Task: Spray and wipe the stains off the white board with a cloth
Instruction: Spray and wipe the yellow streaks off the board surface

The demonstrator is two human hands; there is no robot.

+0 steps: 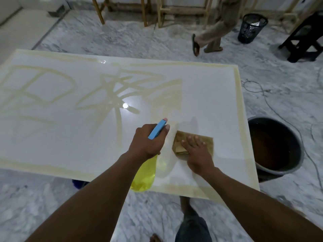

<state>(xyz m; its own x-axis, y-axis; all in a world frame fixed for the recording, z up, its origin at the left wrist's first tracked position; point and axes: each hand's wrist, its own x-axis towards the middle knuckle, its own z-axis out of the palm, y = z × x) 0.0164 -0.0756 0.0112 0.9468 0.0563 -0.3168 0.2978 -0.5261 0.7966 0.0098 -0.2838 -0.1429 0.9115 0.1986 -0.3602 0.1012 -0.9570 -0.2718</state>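
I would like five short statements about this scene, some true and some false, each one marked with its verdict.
1. The left hand grips a spray bottle with a yellow body. True.
2. The right hand is lifted clear of the cloth. False: it presses flat on the cloth, fingers straight.
3. The white board carries yellowish streaks. True.
4. The bucket beside the board holds clear water. False: its liquid looks brown.
5. The cloth lies on the floor. False: it lies on the board.

text: none readable | labels: none readable | white board (209, 102): yellow smears, no legible letters
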